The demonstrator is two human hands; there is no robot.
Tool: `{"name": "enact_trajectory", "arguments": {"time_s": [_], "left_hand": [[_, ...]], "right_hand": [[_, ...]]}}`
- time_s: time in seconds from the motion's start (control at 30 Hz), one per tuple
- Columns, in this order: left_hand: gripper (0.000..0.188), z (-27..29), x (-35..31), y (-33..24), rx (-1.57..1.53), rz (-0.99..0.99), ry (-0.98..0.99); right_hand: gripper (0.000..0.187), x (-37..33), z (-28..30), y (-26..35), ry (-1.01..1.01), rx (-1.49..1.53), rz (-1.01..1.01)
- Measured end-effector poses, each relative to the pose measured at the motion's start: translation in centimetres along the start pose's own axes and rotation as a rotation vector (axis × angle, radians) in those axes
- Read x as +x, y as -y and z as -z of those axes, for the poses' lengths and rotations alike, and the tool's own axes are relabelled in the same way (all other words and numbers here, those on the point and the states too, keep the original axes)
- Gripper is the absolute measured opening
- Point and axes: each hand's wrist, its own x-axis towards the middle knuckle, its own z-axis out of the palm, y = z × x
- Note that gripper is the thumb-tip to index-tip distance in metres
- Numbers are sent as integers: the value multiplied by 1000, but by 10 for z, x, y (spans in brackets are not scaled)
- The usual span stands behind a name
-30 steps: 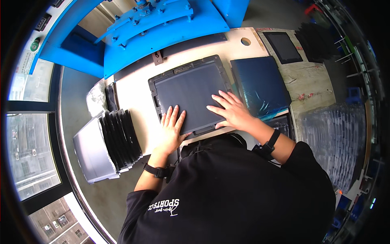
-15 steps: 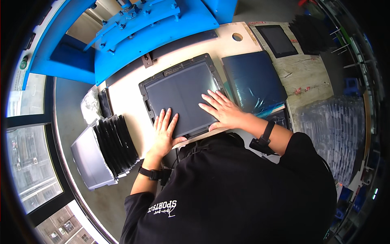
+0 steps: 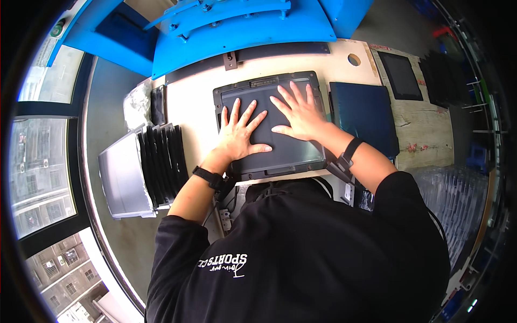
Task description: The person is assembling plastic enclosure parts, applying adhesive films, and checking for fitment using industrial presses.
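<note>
The left hand [image 3: 239,135] lies flat, palm down, fingers spread apart, on the dark screen of a large black panel [image 3: 272,126] that rests on a pale wooden table [image 3: 196,102]. The right hand [image 3: 299,110] lies beside it on the same screen, also flat with the fingers fanned wide and the thumb pointing toward the left hand; neither hand grips anything, both just rest on the surface. Each wrist carries a black band, and the arms come up from a black shirt that fills the lower part of the view. The panel sits in the middle of the table, straight in front of the person, its thick black frame showing all round the hands. Just to its right lies a dark blue flat sheet [image 3: 362,116], close to the panel's edge, and farther right, on a rougher wooden board, lies a smaller black screen [image 3: 401,75]. To the left of the table, well apart from the hands, a grey bin [image 3: 121,180] holds a row of thin black plates [image 3: 164,161] standing on edge. Behind the table stands a bright blue machine frame [image 3: 231,27]
</note>
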Motion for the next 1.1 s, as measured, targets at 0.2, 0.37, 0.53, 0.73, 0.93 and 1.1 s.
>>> {"name": "enact_trajectory", "arguments": {"time_s": [0.2, 0.37, 0.53, 0.73, 0.93, 1.1], "left_hand": [[96, 1, 9, 6, -38, -2, -18], [92, 8, 6, 4, -105, 2, -49], [77, 9, 2, 15, -326, 48, 34], [37, 87, -57, 0, -1425, 300, -150], [35, 77, -97, 1, -1404, 456, -305], [46, 88, -114, -7, -1663, 405, -238]], "right_hand": [[83, 6, 8, -1, 39, 16, -33], [83, 4, 9, 0, -35, 49, -13], [81, 33, 1, 1, 46, 19, -43], [74, 85, 2, -12, 44, 418, -33], [64, 137, 5, -26, 340, 416, -23], [47, 99, 143, 4, 181, 520, 31]]}}
